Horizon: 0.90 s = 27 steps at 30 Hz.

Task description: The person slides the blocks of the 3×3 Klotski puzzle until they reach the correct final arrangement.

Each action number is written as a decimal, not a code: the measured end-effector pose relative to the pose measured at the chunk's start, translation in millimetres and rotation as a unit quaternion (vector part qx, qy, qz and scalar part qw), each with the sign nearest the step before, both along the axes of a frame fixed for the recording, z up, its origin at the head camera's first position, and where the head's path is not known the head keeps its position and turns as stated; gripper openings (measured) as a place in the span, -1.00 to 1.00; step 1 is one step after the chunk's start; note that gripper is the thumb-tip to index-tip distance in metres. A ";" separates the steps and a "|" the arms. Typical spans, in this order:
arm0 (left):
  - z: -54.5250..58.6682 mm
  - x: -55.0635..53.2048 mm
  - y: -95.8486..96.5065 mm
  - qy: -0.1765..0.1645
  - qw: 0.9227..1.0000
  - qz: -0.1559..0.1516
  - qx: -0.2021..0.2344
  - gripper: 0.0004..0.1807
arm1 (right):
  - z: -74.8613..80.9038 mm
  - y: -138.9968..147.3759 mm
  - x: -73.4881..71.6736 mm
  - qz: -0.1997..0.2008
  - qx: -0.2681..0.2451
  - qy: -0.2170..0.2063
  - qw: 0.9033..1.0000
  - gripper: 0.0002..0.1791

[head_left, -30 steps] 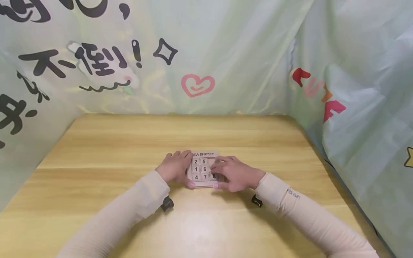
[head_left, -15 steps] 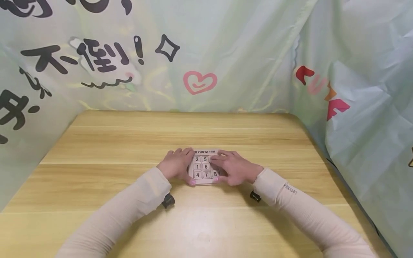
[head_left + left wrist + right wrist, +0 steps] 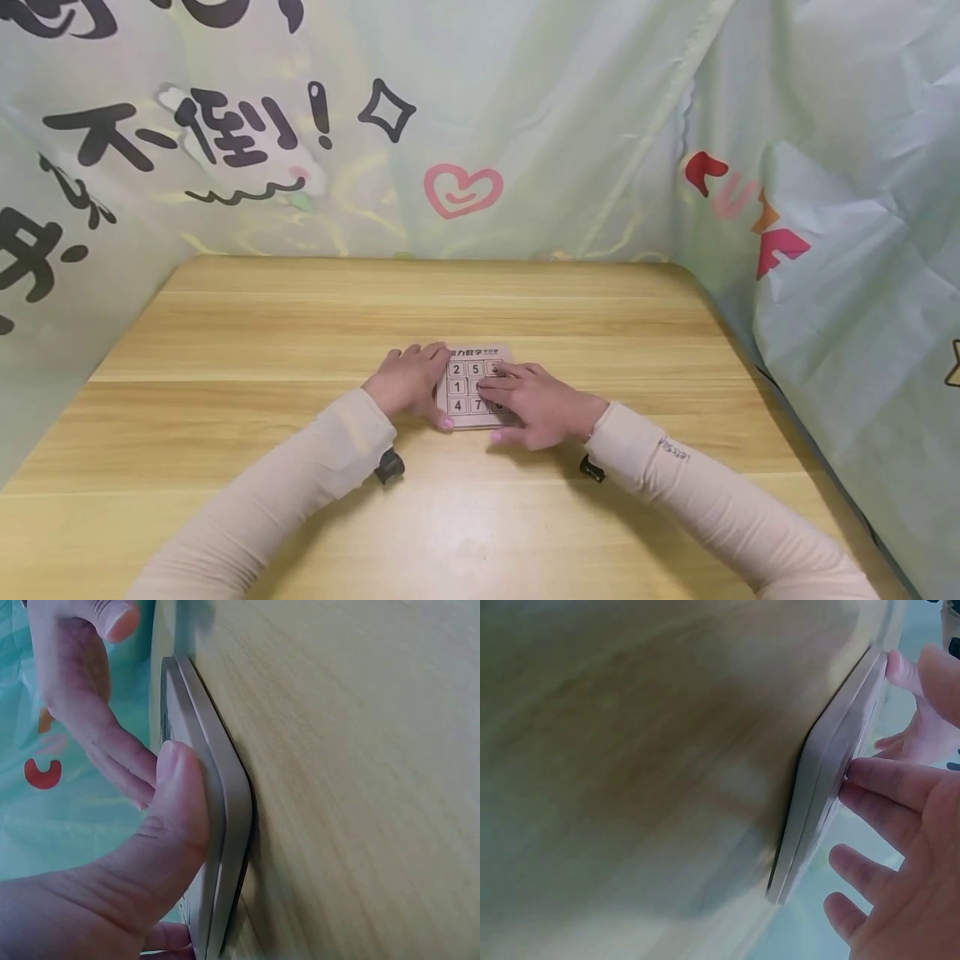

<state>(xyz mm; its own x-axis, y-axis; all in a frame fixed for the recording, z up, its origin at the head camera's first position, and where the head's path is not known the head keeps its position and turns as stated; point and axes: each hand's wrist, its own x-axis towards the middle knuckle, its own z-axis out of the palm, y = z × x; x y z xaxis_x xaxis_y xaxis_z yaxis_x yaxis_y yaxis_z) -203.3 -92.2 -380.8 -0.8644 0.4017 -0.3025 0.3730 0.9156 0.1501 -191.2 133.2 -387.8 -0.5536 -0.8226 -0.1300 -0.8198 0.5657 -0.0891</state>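
Note:
A sliding number puzzle (image 3: 459, 423) lies flat on the table, a pale square board with numbered tiles. In the head view the tiles 2, 5, 1, 4 and 7 show, and a 3 is partly visible at top right; fingers cover the centre and right cells. My left hand (image 3: 408, 383) holds the board's left side, thumb at the near corner and fingers at the far one. My right hand (image 3: 551, 408) reaches over the right side, its extended fingertips touching tiles near the centre. Its thumb is off the board. The right wrist view shows two fingers (image 3: 892, 784) on the board's face.
The wooden table (image 3: 300, 317) extends around the puzzle on all sides. Printed cloth (image 3: 570, 125) hangs behind the far edge and along both sides. Dark wrist devices (image 3: 390, 468) sit under both cuffs.
The tile 3 has slid up into the top right cell, which was vacant a second ago. My right fingers went up to that cell, then back down towards the centre. The left hand stays put.

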 end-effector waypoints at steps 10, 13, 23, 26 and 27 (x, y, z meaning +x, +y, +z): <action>-2.0 -0.8 0.1 -0.004 1.000 0.003 0.003 0.32 | 5.2 17.9 -3.8 -0.020 -0.018 -0.007 1.000 -0.29; -1.9 -1.1 0.2 -0.005 1.000 0.005 0.003 0.32 | 6.0 19.3 -5.7 -0.023 -0.016 -0.003 1.000 -0.30; -2.0 -0.4 -0.6 -0.003 1.000 0.005 0.008 0.33 | 3.0 1.5 -16.3 -0.027 -0.024 -0.006 0.999 -0.22; -2.9 -0.1 -1.0 0.000 1.000 0.003 0.007 0.33 | 0.9 -4.2 -19.6 -0.026 -0.024 -0.008 0.999 -0.21; -3.1 -0.1 -1.2 0.002 1.000 0.003 0.007 0.33 | 0.3 -5.8 -20.5 -0.025 -0.024 -0.009 0.999 -0.21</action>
